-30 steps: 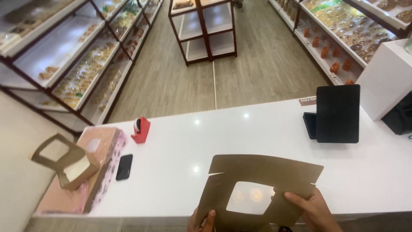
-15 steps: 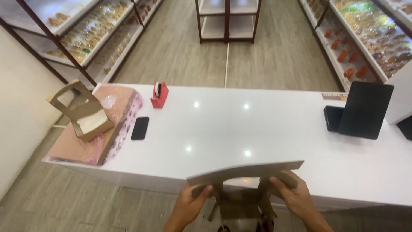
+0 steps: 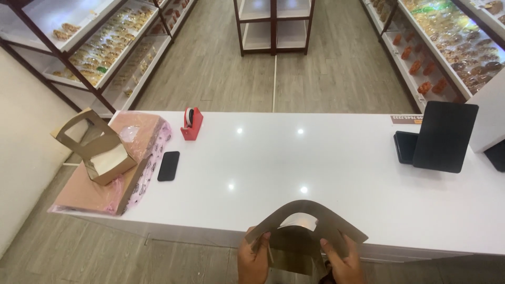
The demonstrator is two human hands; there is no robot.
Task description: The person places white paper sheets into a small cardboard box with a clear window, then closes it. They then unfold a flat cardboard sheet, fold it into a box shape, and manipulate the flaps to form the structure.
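Folding stage: both hands hold one flat brown box blank at the near edge of the white bench, bowed upward. Left hand and right hand each have a closed grip on its lower corners. Next move, by my reading, calls for creasing the panels square — a finished box sits far left.
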